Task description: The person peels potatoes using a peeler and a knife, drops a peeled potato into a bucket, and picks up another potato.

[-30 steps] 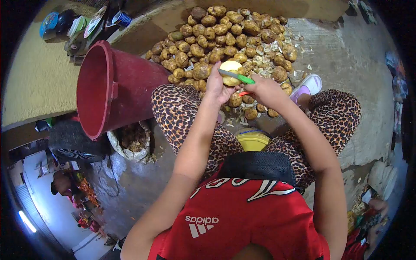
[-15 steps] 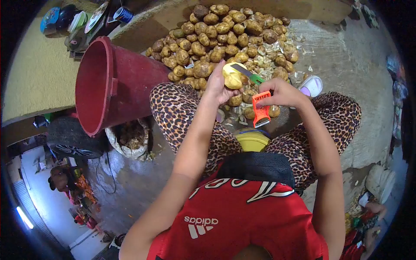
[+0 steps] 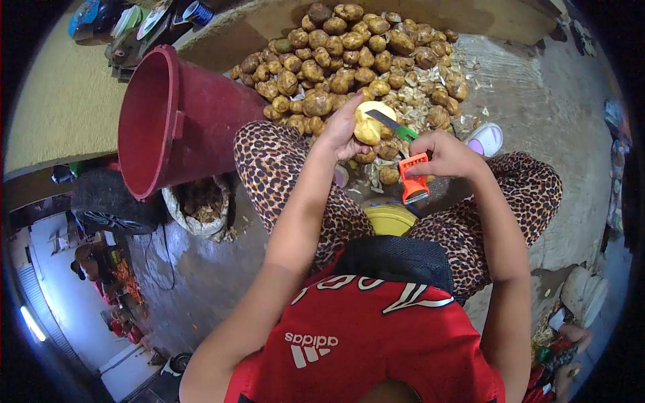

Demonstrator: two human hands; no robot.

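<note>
My left hand (image 3: 341,134) is closed around a peeled, pale yellow potato (image 3: 367,132) with a flat pale area near its top. In my right hand (image 3: 451,154) are two tools: a knife with a green handle (image 3: 406,133), and an orange peeler (image 3: 414,176) that hangs downward from the fingers. The knife's dark blade (image 3: 384,120) lies across the upper face of the potato; whether it cuts in, I cannot tell. Beyond my hands rises a large heap of brown unpeeled potatoes (image 3: 336,60), with pale peelings (image 3: 420,101) scattered at its right side.
A big red bin (image 3: 215,111) leans at the left, above an open sack (image 3: 225,225) and a tyre (image 3: 111,205). Between my legs sits a yellow container (image 3: 390,218). A low wall (image 3: 269,23) backs the heap. Other people show at the lower left and lower right edges.
The potato has tilted and shows more of its flat pale face. Knife and peeler have shifted slightly right and down with my right hand. The whole view has moved a little.
</note>
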